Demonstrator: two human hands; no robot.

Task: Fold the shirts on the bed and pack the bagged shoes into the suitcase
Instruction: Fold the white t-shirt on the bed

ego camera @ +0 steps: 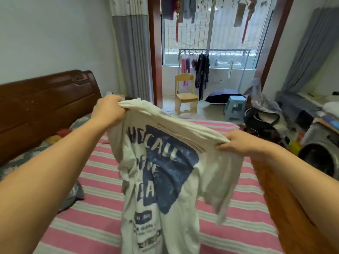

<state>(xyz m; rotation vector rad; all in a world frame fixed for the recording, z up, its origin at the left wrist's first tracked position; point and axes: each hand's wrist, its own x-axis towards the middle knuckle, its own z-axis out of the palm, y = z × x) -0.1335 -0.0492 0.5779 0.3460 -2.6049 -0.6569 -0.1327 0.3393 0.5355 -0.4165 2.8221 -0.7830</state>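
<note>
Folding step, first shirt. Your left hand (108,111) at 11 o'clock and right hand (240,142) at 3 each pinch the white shirt (165,171), hanging crumpled above the bed (88,226). Next, probably: shake flat, lay down.

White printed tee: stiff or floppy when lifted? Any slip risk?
Likely floppy: the white tee sags and bunches between the left hand and right hand. Probably light, since pinches at two edges carry it. Slip looks unlikely; the fabric gathers in both grips.
</note>
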